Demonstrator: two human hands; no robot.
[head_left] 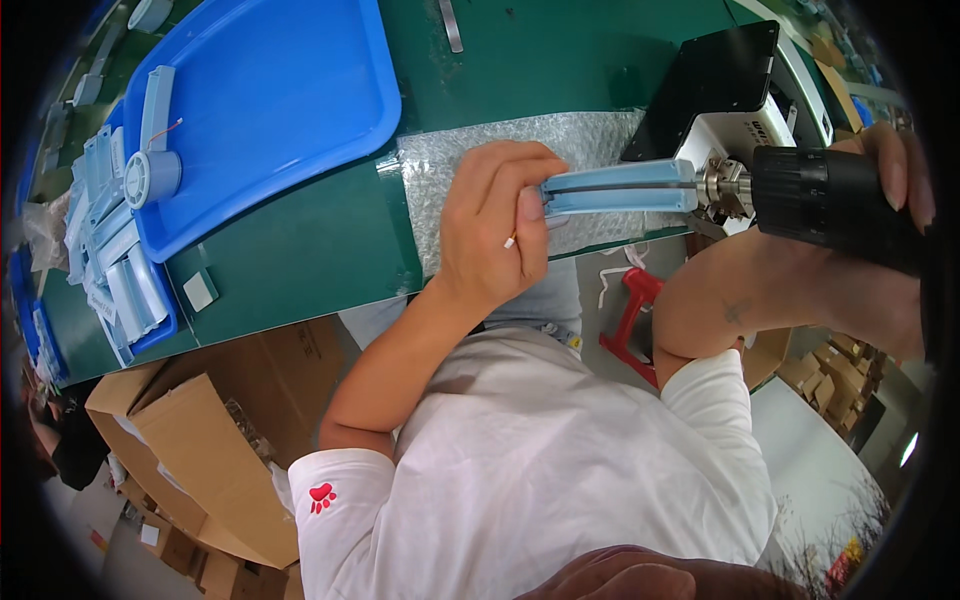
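Light-blue plastic parts [118, 250] lie heaped at my left, beside a large blue tray [290, 90]; at the right, a white machine [738, 135] with a black panel [715, 85] stands just beyond my work. My left hand [495, 220] clasps the left end of a long light-blue casing [620, 178], slotted lengthwise, above bubble wrap [600, 135]. Its right end is at the metal fitting [722, 188] of a black cylindrical tool [820, 195], which my right hand [890, 165] grips. Green counter [310, 250] shows between tray and wrap; my left forearm [400, 350] crosses its near edge.

Tray [270, 100] left, machine [718, 85] right
Parts [118, 300] piled left of the tray, held piece [620, 202] over bubble wrap [425, 205] on the bench [290, 265]
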